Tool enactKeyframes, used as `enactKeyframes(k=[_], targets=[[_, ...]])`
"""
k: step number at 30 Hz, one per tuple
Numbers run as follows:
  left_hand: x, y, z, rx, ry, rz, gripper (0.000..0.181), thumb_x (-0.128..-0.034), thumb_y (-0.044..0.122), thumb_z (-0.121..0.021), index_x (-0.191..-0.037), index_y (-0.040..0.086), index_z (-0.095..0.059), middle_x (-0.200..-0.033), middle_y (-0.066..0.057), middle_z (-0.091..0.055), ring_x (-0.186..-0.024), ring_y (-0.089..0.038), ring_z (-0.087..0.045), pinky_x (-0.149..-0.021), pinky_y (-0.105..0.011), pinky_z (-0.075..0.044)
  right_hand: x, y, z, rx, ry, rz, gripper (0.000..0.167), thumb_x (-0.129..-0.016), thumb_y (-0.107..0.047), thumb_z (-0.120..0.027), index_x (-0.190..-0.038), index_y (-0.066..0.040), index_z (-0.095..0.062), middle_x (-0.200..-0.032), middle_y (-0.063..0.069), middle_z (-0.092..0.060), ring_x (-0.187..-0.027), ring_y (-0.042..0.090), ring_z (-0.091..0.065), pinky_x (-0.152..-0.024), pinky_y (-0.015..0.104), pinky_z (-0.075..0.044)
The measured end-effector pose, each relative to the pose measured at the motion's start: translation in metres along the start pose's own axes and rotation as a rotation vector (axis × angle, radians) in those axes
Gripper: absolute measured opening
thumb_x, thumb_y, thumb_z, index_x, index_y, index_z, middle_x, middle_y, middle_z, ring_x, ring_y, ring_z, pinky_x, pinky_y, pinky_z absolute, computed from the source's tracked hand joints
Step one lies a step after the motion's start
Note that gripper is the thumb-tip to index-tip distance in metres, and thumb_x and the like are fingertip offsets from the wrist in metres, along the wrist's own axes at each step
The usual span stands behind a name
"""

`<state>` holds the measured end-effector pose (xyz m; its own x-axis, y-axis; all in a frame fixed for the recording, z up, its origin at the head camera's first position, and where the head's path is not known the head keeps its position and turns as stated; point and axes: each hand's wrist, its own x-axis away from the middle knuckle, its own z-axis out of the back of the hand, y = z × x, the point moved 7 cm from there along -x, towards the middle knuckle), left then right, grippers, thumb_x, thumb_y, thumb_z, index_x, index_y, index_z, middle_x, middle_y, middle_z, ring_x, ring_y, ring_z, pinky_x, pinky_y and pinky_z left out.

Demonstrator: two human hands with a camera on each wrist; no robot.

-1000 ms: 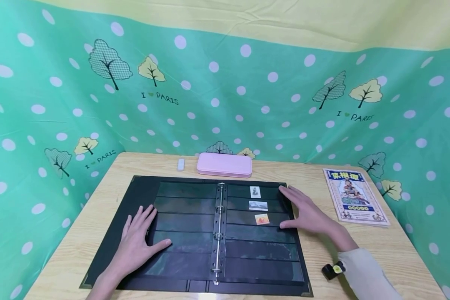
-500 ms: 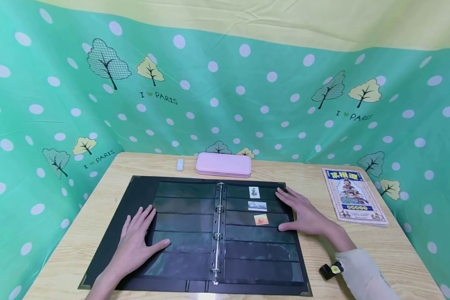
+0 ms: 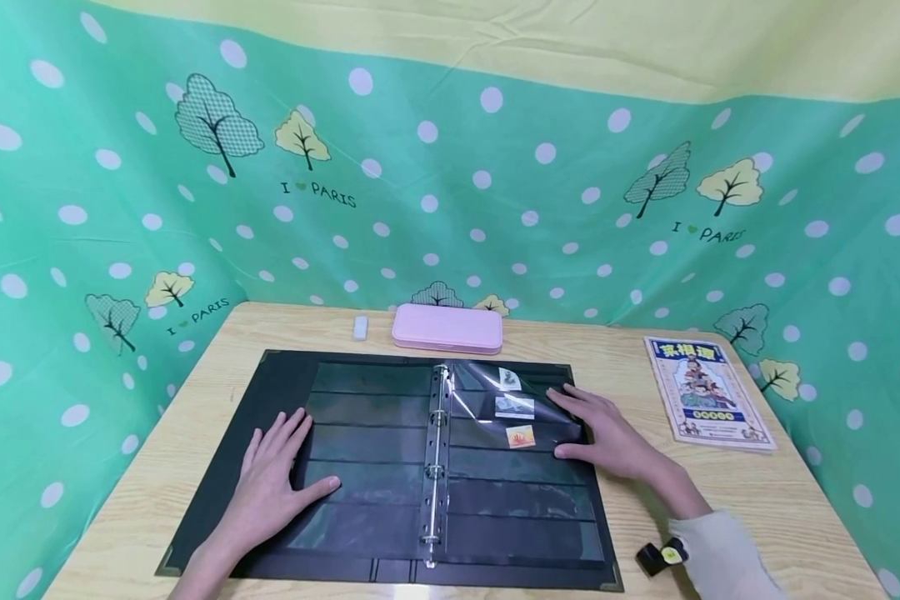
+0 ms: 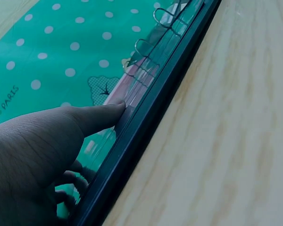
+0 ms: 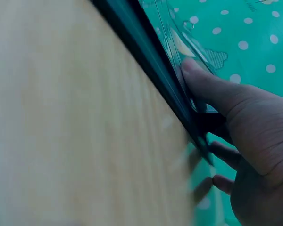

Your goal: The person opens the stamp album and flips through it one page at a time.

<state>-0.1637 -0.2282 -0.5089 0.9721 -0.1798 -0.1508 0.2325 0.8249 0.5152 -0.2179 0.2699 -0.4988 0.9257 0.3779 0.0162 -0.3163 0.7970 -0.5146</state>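
A black ring-bound album (image 3: 228, 467) lies spread on the table, with clear pocket strips on both pages. Three stamps sit in the right page's upper strips: a grey one (image 3: 509, 379), a wide one (image 3: 514, 407) and an orange one (image 3: 521, 437). That page's upper part bulges and shines. The left hand (image 3: 270, 487) rests on the left page with fingers spread; in the left wrist view this hand (image 4: 42, 150) has its thumb on the plastic. At the right page's outer edge, the right hand (image 3: 611, 433) touches with thumb and forefinger apart; its thumb (image 5: 200, 77) lies on the page.
Behind the album are a pink case (image 3: 447, 327) and a small white block (image 3: 360, 328). An illustrated booklet (image 3: 708, 396) lies at the right of the wooden table (image 3: 570, 337). A black strap-like item (image 3: 660, 557) is beside the right sleeve. A dotted green cloth (image 3: 390, 250) surrounds the table.
The right page's upper part has risen into a glossy curve, and the stamps tilt with it. The right hand's fingers have shifted slightly left. The left hand stays put.
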Motion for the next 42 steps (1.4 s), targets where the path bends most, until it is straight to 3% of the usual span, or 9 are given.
enactKeyframes(k=[7,14,20,24,25,27,30,35,42], targets=[[-0.001,-0.001,-0.003,-0.001,-0.008,0.004,0.111,-0.0886,0.061,-0.087,-0.167,-0.005,-0.043,-0.175,-0.028,-0.035,-0.164,-0.053,-0.021,-0.132,-0.071,-0.004,0.006,-0.008,0.001,-0.047,0.067,0.038,0.074,-0.1,-0.032,-0.085,-0.165,-0.014,-0.054,-0.172,0.023,-0.044,-0.159,0.055,-0.032,-0.117,0.082,-0.032],[0.0,-0.001,-0.003,-0.002,-0.011,0.011,0.111,-0.0891,0.061,-0.087,-0.167,-0.005,-0.042,-0.175,-0.027,-0.035,-0.165,-0.053,-0.02,-0.132,-0.071,-0.004,0.009,-0.017,0.004,-0.082,0.141,0.049,0.067,-0.103,-0.022,-0.082,-0.164,-0.012,-0.057,-0.16,0.021,-0.059,-0.143,0.048,-0.053,-0.111,0.072,-0.046],[0.001,0.0,-0.001,-0.006,-0.008,0.013,0.11,-0.0892,0.06,-0.087,-0.167,-0.005,-0.043,-0.175,-0.028,-0.035,-0.164,-0.053,-0.021,-0.132,-0.07,-0.005,0.011,-0.023,0.004,-0.21,0.118,0.025,0.077,-0.106,-0.014,-0.078,-0.17,0.0,-0.039,-0.176,0.026,-0.035,-0.161,0.052,-0.033,-0.124,0.063,-0.038],[0.001,-0.001,-0.002,-0.008,-0.013,0.017,0.111,-0.0895,0.061,-0.086,-0.167,-0.005,-0.042,-0.176,-0.027,-0.035,-0.165,-0.053,-0.02,-0.132,-0.071,-0.005,0.013,-0.022,0.006,-0.275,0.136,-0.006,0.088,-0.105,-0.01,-0.078,-0.173,0.005,-0.025,-0.18,0.03,-0.017,-0.163,0.053,-0.024,-0.122,0.03,-0.037],[0.001,-0.001,-0.002,-0.009,-0.014,0.018,0.111,-0.0895,0.061,-0.086,-0.167,-0.004,-0.042,-0.176,-0.027,-0.035,-0.165,-0.053,-0.02,-0.132,-0.071,-0.005,0.015,-0.021,0.006,-0.302,0.137,-0.019,0.091,-0.104,-0.009,-0.078,-0.174,0.004,-0.021,-0.173,0.035,-0.031,-0.157,0.053,-0.039,-0.115,0.021,-0.042],[0.001,-0.001,-0.002,-0.011,-0.016,0.019,0.111,-0.0896,0.061,-0.086,-0.168,-0.004,-0.042,-0.176,-0.027,-0.034,-0.165,-0.053,-0.02,-0.132,-0.071,-0.004,0.018,-0.02,0.006,-0.356,0.141,-0.053,0.097,-0.103,-0.007,-0.079,-0.175,0.004,-0.016,-0.171,0.038,-0.034,-0.145,0.05,-0.055,-0.104,0.013,-0.047],[0.0,-0.001,-0.003,-0.014,-0.017,0.019,0.112,-0.0895,0.062,-0.086,-0.168,-0.004,-0.042,-0.176,-0.027,-0.034,-0.165,-0.052,-0.02,-0.132,-0.07,-0.004,0.025,-0.018,0.007,-0.4,0.158,-0.122,0.099,-0.101,-0.009,-0.083,-0.174,0.005,-0.019,-0.158,0.041,-0.05,-0.109,0.036,-0.077,-0.089,0.018,-0.056],[0.0,-0.001,-0.002,-0.012,-0.019,0.02,0.112,-0.0896,0.062,-0.086,-0.168,-0.004,-0.041,-0.176,-0.027,-0.034,-0.165,-0.052,-0.019,-0.132,-0.07,-0.003,0.039,-0.018,0.009,-0.448,0.201,-0.211,0.09,-0.097,-0.006,-0.085,-0.171,0.004,-0.035,-0.145,0.038,-0.063,-0.086,0.011,-0.074,-0.08,0.025,-0.06],[-0.001,-0.001,-0.001,-0.012,-0.024,0.026,0.112,-0.0894,0.061,-0.086,-0.168,-0.004,-0.041,-0.176,-0.028,-0.034,-0.165,-0.053,-0.019,-0.132,-0.07,-0.003,0.058,-0.027,0.008,-0.531,0.224,-0.25,0.081,-0.1,-0.007,-0.083,-0.17,-0.004,-0.042,-0.14,0.03,-0.068,-0.083,0.009,-0.073,-0.069,0.026,-0.058]])
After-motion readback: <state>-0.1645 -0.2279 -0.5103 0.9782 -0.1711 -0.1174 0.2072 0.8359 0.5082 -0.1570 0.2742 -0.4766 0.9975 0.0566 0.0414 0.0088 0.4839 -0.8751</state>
